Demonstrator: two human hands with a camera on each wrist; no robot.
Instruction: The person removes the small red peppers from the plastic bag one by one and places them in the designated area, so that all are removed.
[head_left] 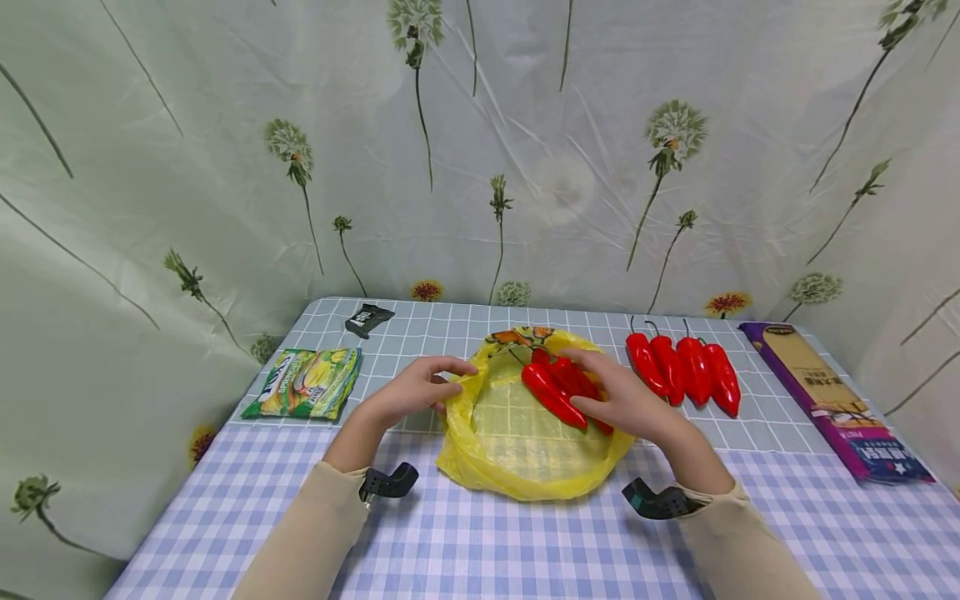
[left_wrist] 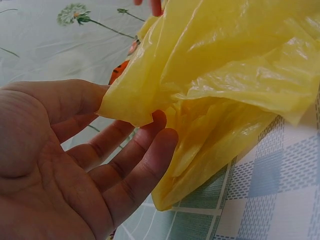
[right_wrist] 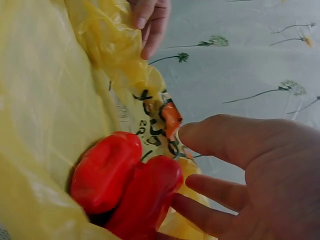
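Note:
A yellow plastic bag (head_left: 517, 487) lies with its mouth spread wide, red chili peppers (head_left: 553, 395) inside at its right. My left hand (head_left: 422, 388) holds the bag's left rim; in the left wrist view the yellow film (left_wrist: 130, 102) passes between thumb and fingers. Over the bag's right side is my right hand (head_left: 626, 398), fingers loosely spread. Seen from the right wrist, its fingertips are right at one red pepper (right_wrist: 147, 197), with another pepper (right_wrist: 107, 170) beside it.
Several more red peppers (head_left: 693, 371) lie in a row right of the bag. Farther right is a long purple package (head_left: 832, 400). On the left are a green and yellow food packet (head_left: 307, 383) and a small black packet (head_left: 368, 319). A flowered curtain (head_left: 480, 167) hangs behind the table.

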